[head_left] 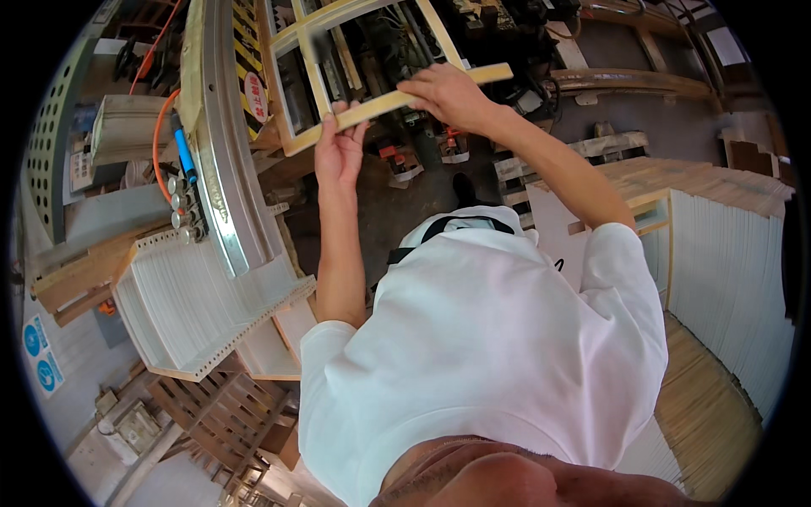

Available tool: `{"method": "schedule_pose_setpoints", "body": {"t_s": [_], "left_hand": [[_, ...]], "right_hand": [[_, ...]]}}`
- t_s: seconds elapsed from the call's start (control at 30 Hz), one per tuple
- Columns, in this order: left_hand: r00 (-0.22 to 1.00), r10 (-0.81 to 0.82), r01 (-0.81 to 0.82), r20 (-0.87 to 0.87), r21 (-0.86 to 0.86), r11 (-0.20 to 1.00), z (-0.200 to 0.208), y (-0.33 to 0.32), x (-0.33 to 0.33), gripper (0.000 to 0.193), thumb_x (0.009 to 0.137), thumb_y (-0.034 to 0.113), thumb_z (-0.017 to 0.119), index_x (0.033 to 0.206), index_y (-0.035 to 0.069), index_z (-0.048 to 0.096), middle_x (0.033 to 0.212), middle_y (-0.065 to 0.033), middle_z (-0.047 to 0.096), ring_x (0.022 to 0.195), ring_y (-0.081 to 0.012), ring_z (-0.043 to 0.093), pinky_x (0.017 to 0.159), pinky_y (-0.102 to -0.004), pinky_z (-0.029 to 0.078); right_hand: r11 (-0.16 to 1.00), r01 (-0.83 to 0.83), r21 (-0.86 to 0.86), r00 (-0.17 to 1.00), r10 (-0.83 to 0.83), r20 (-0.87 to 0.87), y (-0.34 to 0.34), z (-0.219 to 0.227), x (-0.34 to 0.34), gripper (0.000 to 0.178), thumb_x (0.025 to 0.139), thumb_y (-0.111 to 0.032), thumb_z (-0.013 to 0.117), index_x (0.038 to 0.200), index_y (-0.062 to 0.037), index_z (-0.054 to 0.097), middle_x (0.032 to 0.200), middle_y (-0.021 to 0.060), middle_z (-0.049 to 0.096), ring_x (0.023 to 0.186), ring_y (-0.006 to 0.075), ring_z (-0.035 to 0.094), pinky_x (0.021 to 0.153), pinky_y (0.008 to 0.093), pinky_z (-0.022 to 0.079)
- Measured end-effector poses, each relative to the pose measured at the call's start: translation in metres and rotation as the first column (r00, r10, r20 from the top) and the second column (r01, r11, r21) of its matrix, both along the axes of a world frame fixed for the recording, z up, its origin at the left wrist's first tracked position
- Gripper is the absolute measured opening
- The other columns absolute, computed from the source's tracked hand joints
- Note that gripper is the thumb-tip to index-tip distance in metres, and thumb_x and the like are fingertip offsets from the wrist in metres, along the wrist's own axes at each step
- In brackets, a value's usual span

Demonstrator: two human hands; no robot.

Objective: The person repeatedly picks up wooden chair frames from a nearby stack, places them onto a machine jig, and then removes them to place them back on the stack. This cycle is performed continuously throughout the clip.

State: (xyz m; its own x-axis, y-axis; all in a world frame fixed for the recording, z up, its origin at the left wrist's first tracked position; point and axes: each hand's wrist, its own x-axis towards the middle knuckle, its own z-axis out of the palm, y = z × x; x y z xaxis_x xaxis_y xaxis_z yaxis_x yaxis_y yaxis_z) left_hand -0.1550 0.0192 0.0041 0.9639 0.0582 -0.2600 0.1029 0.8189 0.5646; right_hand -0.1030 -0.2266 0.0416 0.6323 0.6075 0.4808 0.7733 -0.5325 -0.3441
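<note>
A pale wooden frame with crossing bars is in front of me at the top of the view, over dark machinery. My left hand grips its near rail towards the left corner, palm up, with thumb and fingers about the wood. Farther right on the same rail, my right hand reaches over from above with its fingers curled on the bar. The rail's right end sticks out past the side bar of the frame. My right fingertips are partly hidden behind the rail.
A long metal beam runs along the left, beside a blue cylindrical tool and an orange hose. Stacked white panels stand at left and right. A wooden pallet lies on the floor at right.
</note>
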Motion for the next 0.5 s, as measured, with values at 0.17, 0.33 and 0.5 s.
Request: {"method": "schedule_pose_setpoints", "body": {"t_s": [0.17,0.33,0.5], "left_hand": [[0.988,0.156,-0.156,-0.003,0.001,0.988,0.014,0.002,0.058,0.037,0.099,0.021,0.041,0.125,-0.006,0.039,0.134,-0.0229,0.042,0.129,-0.0378,0.037,0.109,-0.0517,0.033],[0.991,0.131,-0.131,0.011,0.003,0.991,0.032,0.005,0.090,0.043,0.095,0.025,0.050,0.123,-0.008,0.043,0.134,-0.0237,0.042,0.129,-0.0385,0.038,0.108,-0.0511,0.032],[0.998,0.065,-0.064,-0.016,0.088,0.994,0.035,-0.022,0.086,0.035,0.093,0.024,0.053,0.113,-0.005,0.051,0.128,-0.0220,0.050,0.124,-0.0374,0.045,0.105,-0.0510,0.036]], "right_hand": [[0.986,0.089,-0.141,0.947,-0.040,0.319,0.028,0.002,0.061,0.019,0.076,-0.016,0.059,0.094,-0.0103,0.063,0.089,0.0032,0.062,0.090,0.0223,0.055,0.083,0.0346,0.040],[0.885,0.244,-0.396,0.860,-0.009,0.510,0.057,0.018,0.143,0.015,0.074,-0.016,0.059,0.086,-0.0102,0.065,0.081,0.0004,0.063,0.090,0.0189,0.055,0.084,0.0327,0.039],[0.780,0.325,-0.535,0.813,0.059,0.579,0.085,0.029,0.202,0.008,0.073,-0.017,0.063,0.074,-0.0183,0.070,0.078,-0.0017,0.067,0.091,0.0185,0.056,0.088,0.0347,0.036]]}}
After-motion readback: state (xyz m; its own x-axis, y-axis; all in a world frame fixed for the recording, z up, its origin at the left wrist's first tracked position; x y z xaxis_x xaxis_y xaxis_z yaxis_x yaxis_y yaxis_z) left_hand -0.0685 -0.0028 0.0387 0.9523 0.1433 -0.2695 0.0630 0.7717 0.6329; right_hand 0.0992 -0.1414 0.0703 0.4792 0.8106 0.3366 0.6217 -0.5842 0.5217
